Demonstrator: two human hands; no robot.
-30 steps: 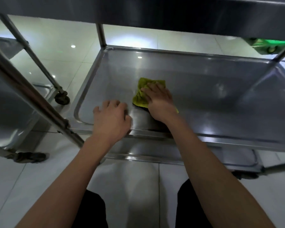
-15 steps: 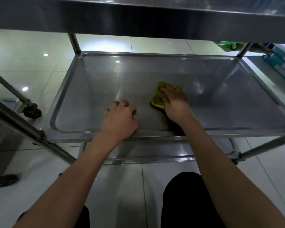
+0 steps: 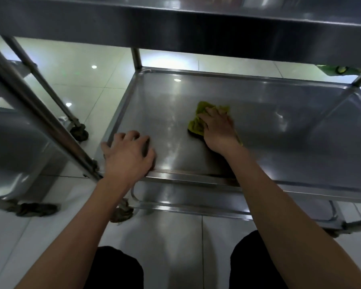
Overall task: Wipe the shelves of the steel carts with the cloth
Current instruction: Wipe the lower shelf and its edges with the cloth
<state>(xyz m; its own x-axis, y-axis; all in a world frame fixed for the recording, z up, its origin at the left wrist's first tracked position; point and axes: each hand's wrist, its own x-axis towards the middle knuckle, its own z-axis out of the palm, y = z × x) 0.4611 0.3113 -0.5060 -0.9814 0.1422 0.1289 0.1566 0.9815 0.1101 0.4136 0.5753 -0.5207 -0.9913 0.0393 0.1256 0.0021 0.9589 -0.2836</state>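
Observation:
The steel cart's middle shelf [image 3: 279,147] lies in front of me under the top shelf [image 3: 175,24]. A crumpled yellow-green cloth [image 3: 197,122] sits on the middle shelf, left of its centre. My right hand [image 3: 219,128] presses down on the cloth with its fingers laid over it, covering most of it. My left hand [image 3: 127,155] rests on the shelf's near rim by the front-left corner, fingers bent and spread onto the steel, holding nothing.
The cart's bottom shelf [image 3: 175,197] shows below the near rim. A second steel cart [image 3: 13,142] stands close on the left, its post [image 3: 40,113] slanting past my left hand. Casters [image 3: 79,132] stand on the white tiled floor. A green object [image 3: 340,69] lies far right.
My right hand has slid the cloth rightward across the shelf, away from my left hand. My left hand has shifted toward the front-left corner and spread its fingers. The view has swung.

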